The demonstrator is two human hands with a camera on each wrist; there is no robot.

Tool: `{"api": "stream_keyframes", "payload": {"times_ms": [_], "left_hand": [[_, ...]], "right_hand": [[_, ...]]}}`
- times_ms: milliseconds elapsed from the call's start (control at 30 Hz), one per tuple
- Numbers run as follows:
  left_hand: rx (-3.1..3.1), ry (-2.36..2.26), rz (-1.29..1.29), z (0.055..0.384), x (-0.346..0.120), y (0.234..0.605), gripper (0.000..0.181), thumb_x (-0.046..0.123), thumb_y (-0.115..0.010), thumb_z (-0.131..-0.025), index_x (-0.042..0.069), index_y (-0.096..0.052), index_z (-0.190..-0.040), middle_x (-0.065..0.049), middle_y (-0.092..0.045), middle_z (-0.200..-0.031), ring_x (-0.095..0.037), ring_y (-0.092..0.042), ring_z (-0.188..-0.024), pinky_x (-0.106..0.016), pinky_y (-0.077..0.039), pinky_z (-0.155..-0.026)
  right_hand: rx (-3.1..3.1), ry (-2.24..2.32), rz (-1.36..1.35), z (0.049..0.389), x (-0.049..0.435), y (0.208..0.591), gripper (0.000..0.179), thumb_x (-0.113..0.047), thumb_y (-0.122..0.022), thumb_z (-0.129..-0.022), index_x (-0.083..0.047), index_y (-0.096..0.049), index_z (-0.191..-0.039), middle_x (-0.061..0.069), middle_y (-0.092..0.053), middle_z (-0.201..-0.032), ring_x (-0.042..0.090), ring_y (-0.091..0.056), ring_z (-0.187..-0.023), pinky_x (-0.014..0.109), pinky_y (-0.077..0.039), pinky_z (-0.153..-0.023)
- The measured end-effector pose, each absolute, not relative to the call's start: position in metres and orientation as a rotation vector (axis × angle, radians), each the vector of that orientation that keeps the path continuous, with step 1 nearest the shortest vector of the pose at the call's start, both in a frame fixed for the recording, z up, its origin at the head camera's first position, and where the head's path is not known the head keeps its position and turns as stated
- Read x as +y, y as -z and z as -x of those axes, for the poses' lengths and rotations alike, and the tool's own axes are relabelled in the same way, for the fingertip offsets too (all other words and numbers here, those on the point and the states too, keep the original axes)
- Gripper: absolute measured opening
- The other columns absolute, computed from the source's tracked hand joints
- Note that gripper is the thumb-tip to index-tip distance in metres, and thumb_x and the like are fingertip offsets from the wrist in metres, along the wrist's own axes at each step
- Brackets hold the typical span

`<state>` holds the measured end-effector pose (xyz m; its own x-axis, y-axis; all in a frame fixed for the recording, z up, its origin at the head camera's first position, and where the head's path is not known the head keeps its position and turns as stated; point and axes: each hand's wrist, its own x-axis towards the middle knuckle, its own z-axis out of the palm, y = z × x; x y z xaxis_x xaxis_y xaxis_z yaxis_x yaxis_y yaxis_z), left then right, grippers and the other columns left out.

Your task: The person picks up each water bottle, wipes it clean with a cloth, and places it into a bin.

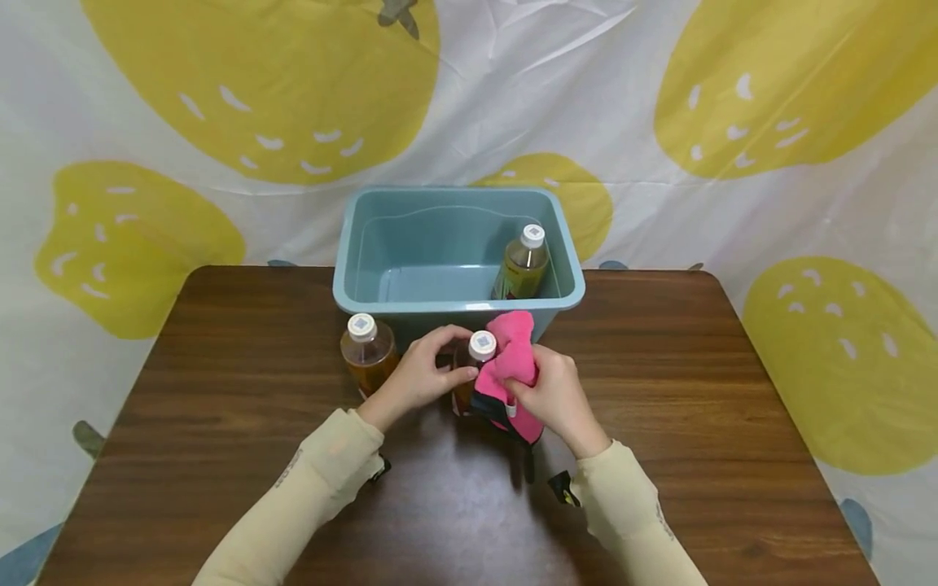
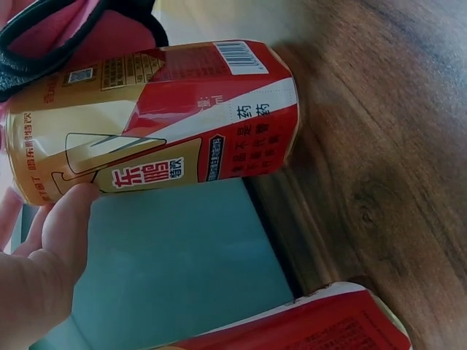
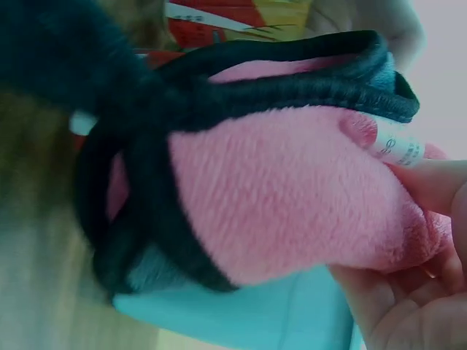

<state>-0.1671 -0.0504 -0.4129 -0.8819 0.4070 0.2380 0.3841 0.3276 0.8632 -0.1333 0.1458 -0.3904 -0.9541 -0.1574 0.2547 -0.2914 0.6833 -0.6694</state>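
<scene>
The middle bottle [image 1: 462,397] stands upright on the surface [image 1: 696,407], long axis vertical, just in front of the blue bin [image 1: 458,307] and between the two hands. The left hand [image 1: 423,368] is the nearer — it grips the bottle near the top, from the left, thumb in front. The right hand [image 1: 557,391] pinches a bunched pink cloth [image 1: 515,350] with dark edging, which overlaps the bottle's right side; the bottle thus lies to this hand's left, with the cloth between.

A second bottle [image 1: 369,358] stands upright to the left, and a third [image 1: 523,268] leans inside the bin at its right end.

The middle bottle's label [image 2: 175,102] is gold and red: 东鹏 reads large, 特饮 smaller beside it, and 药 shows twice on a white stripe near a barcode [image 2: 239,57]. The white cap [image 1: 483,345] carries a square code. A white tag [image 3: 398,146] on the cloth bears print — too unclear to read surely.
</scene>
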Motion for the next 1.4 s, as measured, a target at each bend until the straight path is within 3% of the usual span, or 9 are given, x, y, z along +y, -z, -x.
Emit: {"api": "stream_keyframes", "payload": {"times_ms": [167, 367, 533, 733, 933, 1200, 1400], "left_hand": [[2.571, -1.631, -0.756, 0.167, -0.050, 0.414, 0.039, 0.011, -0.073, -0.075, 0.004, -0.057, -0.109, -0.012, -0.060, -0.106, -0.025, -0.058, -0.095, -0.035, -0.051, -0.080], [2.571, -1.627, -0.776, 0.170, -0.050, 0.417, 0.038, 0.011, -0.073, -0.074, 0.004, -0.058, -0.108, -0.013, -0.061, -0.106, -0.025, -0.060, -0.097, -0.037, -0.049, -0.084], [2.561, -1.607, -0.775, 0.171, -0.052, 0.416, 0.038, 0.011, -0.072, -0.075, 0.005, -0.058, -0.109, -0.012, -0.061, -0.107, -0.023, -0.059, -0.099, -0.036, -0.047, -0.086], [2.555, -1.613, -0.768, 0.170, -0.053, 0.414, 0.038, 0.011, -0.073, -0.075, 0.004, -0.058, -0.109, -0.013, -0.061, -0.108, -0.025, -0.059, -0.100, -0.037, -0.046, -0.087], [2.532, -1.636, -0.758, 0.171, -0.052, 0.414, 0.039, 0.010, -0.073, -0.075, 0.003, -0.058, -0.110, -0.014, -0.061, -0.109, -0.027, -0.059, -0.101, -0.039, -0.046, -0.088], [2.483, -1.672, -0.739, 0.174, -0.054, 0.418, 0.039, 0.011, -0.073, -0.075, 0.002, -0.058, -0.110, -0.016, -0.061, -0.108, -0.029, -0.059, -0.100, -0.041, -0.045, -0.089], [2.518, -1.655, -0.740, 0.175, -0.055, 0.417, 0.038, 0.007, -0.073, -0.074, 0.003, -0.058, -0.108, -0.014, -0.062, -0.102, -0.025, -0.061, -0.092, -0.039, -0.048, -0.083]], "right_hand": [[-2.663, -1.176, -0.332, 0.129, 0.147, 0.403, 0.022, -0.005, -0.077, -0.067, 0.000, -0.062, -0.081, 0.009, -0.063, -0.069, 0.016, -0.052, -0.058, 0.029, -0.047, -0.054], [-2.570, -1.051, -0.362, 0.123, 0.146, 0.440, 0.016, 0.004, -0.070, -0.063, -0.002, -0.057, -0.068, 0.008, -0.059, -0.059, 0.016, -0.046, -0.052, 0.034, -0.045, -0.050], [-2.678, -1.052, -0.318, 0.124, 0.147, 0.473, 0.015, 0.003, -0.070, -0.062, -0.002, -0.057, -0.067, 0.009, -0.060, -0.060, 0.017, -0.050, -0.052, 0.033, -0.045, -0.049], [-2.696, -1.077, -0.321, 0.128, 0.147, 0.486, 0.015, 0.003, -0.070, -0.061, -0.003, -0.057, -0.066, 0.010, -0.061, -0.061, 0.019, -0.052, -0.052, 0.033, -0.045, -0.049], [-2.753, -1.104, -0.328, 0.130, 0.150, 0.464, 0.015, 0.001, -0.073, -0.064, -0.003, -0.059, -0.068, 0.006, -0.059, -0.060, 0.015, -0.049, -0.054, 0.028, -0.043, -0.049], [-2.616, -1.084, -0.409, 0.132, 0.147, 0.405, 0.018, -0.001, -0.076, -0.064, -0.001, -0.061, -0.074, 0.008, -0.058, -0.067, 0.016, -0.049, -0.057, 0.030, -0.044, -0.053], [-2.575, -1.042, -0.459, 0.140, 0.138, 0.385, 0.019, -0.005, -0.077, -0.066, -0.001, -0.062, -0.077, 0.008, -0.058, -0.069, 0.018, -0.051, -0.059, 0.031, -0.046, -0.055]]}}
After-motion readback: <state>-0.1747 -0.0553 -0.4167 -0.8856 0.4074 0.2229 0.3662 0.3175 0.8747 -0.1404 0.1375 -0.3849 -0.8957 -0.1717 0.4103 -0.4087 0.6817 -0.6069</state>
